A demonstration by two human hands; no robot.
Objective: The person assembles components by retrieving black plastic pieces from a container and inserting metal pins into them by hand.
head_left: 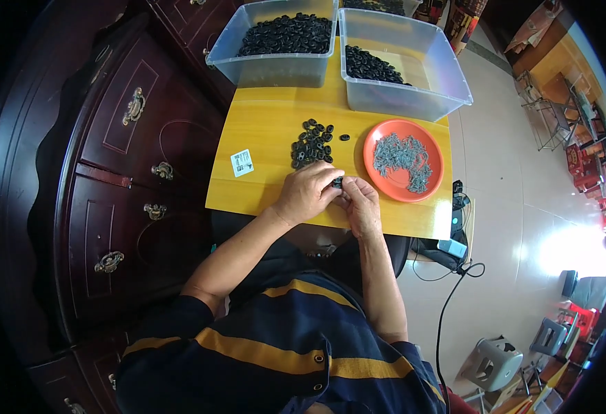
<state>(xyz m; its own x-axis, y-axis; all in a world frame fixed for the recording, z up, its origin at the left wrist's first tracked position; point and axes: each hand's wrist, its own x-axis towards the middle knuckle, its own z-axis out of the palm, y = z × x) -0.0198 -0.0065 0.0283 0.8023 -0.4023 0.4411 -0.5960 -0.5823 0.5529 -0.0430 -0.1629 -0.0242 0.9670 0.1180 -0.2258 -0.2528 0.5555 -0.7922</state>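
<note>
My left hand (306,194) and my right hand (362,207) meet over the near edge of the yellow table (265,131). Between their fingertips they pinch a small black oval piece (337,183), mostly covered by the fingers. Just beyond my left hand lies a loose cluster of similar black oval pieces (310,146), with a single black piece (344,137) apart to its right. Close to my right hand sits an orange-red plate (370,163) holding a heap of thin grey metal pieces (399,153), too small to name surely.
Two clear plastic bins stand at the table's far side: the left bin (275,74) and the right bin (403,103), both containing black pieces. A white printed card (241,163) lies at left. Dark wooden cabinets (130,172) flank the left; a grey stool (494,362) stands lower right.
</note>
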